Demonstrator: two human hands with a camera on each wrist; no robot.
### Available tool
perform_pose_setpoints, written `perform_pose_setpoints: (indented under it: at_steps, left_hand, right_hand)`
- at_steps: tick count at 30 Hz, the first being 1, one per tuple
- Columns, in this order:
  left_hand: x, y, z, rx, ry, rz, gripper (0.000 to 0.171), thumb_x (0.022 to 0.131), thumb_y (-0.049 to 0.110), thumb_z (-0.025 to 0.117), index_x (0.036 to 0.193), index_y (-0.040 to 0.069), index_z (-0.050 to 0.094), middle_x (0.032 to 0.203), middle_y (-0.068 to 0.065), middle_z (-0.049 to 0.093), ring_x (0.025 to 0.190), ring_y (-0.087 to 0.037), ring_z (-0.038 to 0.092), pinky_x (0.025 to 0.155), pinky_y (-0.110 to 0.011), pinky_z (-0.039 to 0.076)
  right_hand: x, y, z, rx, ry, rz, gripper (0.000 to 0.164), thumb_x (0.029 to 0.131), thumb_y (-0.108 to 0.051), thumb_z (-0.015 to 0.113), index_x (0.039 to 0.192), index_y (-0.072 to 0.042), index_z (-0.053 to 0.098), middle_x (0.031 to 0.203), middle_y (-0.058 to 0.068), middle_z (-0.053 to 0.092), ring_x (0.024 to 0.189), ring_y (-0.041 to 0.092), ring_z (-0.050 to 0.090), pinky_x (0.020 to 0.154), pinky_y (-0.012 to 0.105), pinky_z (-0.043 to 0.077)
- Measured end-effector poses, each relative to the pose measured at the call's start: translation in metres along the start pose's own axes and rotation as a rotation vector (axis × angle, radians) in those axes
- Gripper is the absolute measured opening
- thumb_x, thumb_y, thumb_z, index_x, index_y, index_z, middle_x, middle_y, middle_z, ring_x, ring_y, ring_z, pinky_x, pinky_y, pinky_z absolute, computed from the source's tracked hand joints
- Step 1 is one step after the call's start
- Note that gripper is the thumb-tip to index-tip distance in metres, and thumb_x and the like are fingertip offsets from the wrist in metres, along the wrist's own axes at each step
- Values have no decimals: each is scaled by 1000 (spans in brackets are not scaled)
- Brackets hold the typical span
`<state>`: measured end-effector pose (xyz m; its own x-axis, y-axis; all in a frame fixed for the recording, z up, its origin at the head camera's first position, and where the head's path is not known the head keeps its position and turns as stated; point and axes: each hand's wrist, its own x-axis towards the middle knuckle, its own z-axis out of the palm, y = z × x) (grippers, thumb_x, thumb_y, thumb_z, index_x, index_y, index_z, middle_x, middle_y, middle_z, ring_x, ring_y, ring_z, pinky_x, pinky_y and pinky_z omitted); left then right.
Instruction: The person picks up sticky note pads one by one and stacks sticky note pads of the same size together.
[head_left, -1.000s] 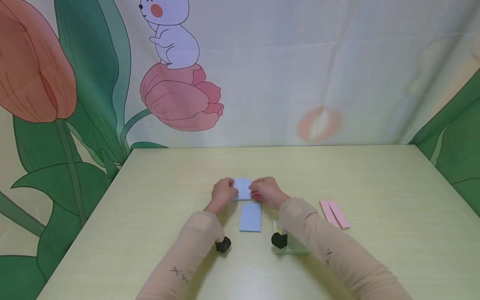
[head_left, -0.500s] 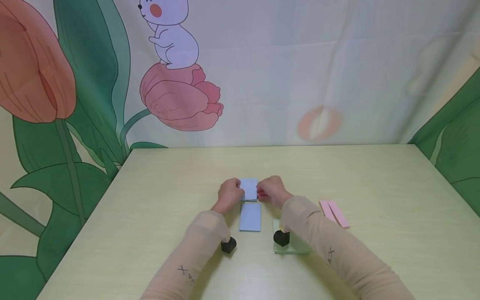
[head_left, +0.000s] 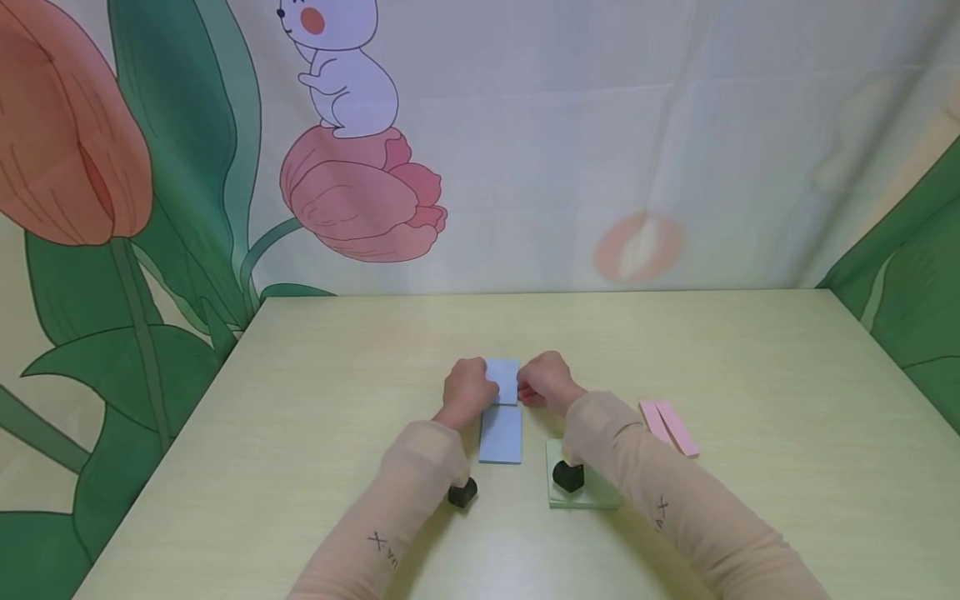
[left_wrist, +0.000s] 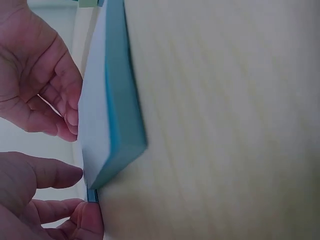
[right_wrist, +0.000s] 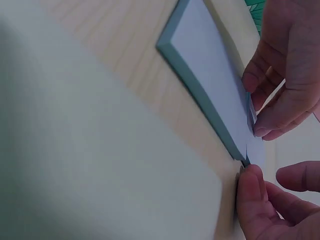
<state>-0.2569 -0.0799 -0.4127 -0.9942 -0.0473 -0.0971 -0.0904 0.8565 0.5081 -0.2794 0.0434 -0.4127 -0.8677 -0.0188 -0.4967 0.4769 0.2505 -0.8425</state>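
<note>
Two blue sticky note pads lie end to end on the table. My left hand grips the left edge of the far blue pad, thumb toward me. At that pad's right edge, the curled fingers of my right hand pinch it. The near blue pad lies flat, untouched, its far end against or very close to the far pad. In the left wrist view the near pad hides much of the far one. Both hands also show beside the pads in the right wrist view.
A green pad stack lies under my right forearm, partly covered. Two narrow pink pads lie side by side further right. Black wrist camera mounts hang beneath the sleeves. A printed curtain stands behind the table's far edge.
The far blue pad has shifted right and slightly toward me, so the gap to the near pad has closed. Both hands moved right with it, the left more.
</note>
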Motion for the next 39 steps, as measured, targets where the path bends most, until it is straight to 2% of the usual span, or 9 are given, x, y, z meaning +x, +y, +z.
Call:
perform_pose_setpoints:
  at_steps: [5,10,13,16,20,26,30,34,39]
  left_hand:
    - [1,1,0,45,-16,-6,11,77,10,57,82,0,58,80,-9,49,69,-19,43,55,-25,33]
    - [4,3,1,29,-42,-50,18,77,13,58,88,-1,57,89,-13,51,71,-22,47,56,-27,37]
    - [10,2,6,42,-28,-82,23,75,16,59,91,-1,55,93,-14,50,71,-24,48,55,-30,39]
    - [14,4,9,66,-29,-109,28,75,19,59,95,0,53,96,-15,47,75,-25,49,57,-32,42]
    - [11,10,4,67,-48,-123,31,76,20,59,99,0,52,101,-16,46,81,-26,49,62,-34,44]
    - [4,13,2,61,-44,-80,33,78,23,61,101,1,52,100,-16,46,79,-25,46,63,-33,42]
    - [4,12,5,66,-40,-71,37,77,28,63,101,2,52,100,-16,47,83,-26,47,66,-36,43]
    - [5,13,9,111,-44,-64,44,77,34,64,104,2,52,104,-16,46,89,-28,48,69,-38,45]
    - [5,17,10,180,-59,-52,48,78,38,64,108,2,52,108,-17,45,93,-28,46,73,-39,46]
  right_hand:
    - [0,0,-1,-105,-17,-25,18,74,5,50,89,8,60,55,4,52,47,11,50,47,21,45]
    - [-5,1,-4,-324,-45,-100,8,75,0,53,69,0,59,52,3,51,47,12,47,45,21,42]
    - [-9,1,-5,-448,-75,-141,11,75,-4,55,65,-3,57,52,3,51,45,12,46,44,22,42]
    - [-12,2,-5,-517,-94,-159,13,76,-6,56,63,-5,56,54,2,52,46,12,47,44,22,43]
    - [-12,3,-6,-562,-102,-165,16,76,-6,56,61,-6,53,55,2,51,48,13,48,44,22,43]
    - [-12,5,-7,-618,-138,-180,11,77,-7,56,66,-4,58,54,2,50,48,12,47,45,22,43]
    - [-13,8,-7,-646,-177,-224,9,76,-5,55,68,-3,59,54,1,50,48,11,45,45,20,40]
    - [-14,10,-8,-670,-210,-282,11,75,-2,56,64,-5,56,54,1,49,46,10,42,44,19,36]
    - [-16,10,-8,-677,-218,-301,15,75,-1,57,62,-6,53,53,1,48,46,10,41,44,19,35]
